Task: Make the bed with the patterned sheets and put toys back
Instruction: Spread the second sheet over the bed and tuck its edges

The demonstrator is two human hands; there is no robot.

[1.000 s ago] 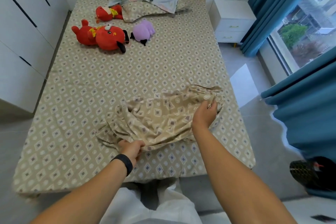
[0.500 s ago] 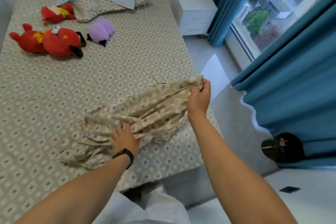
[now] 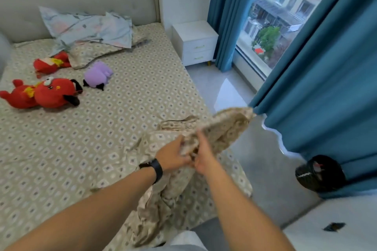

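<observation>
A crumpled beige patterned cloth is lifted off the bed's near right corner. My left hand and my right hand grip it close together, bunched between them; part of it trails down toward my legs. The bed wears a fitted sheet in the same diamond pattern. Three plush toys lie at its far left: a big red one, a smaller red one and a purple one. A patterned pillow lies near the headboard under a pale floral cover.
A white nightstand stands right of the headboard. Teal curtains hang along the window on the right. A black round object sits on the floor by the curtain. Grey floor runs between bed and window.
My hands came together and raised the cloth off the mattress toward the right corner. My view swung right and up, showing the headboard.
</observation>
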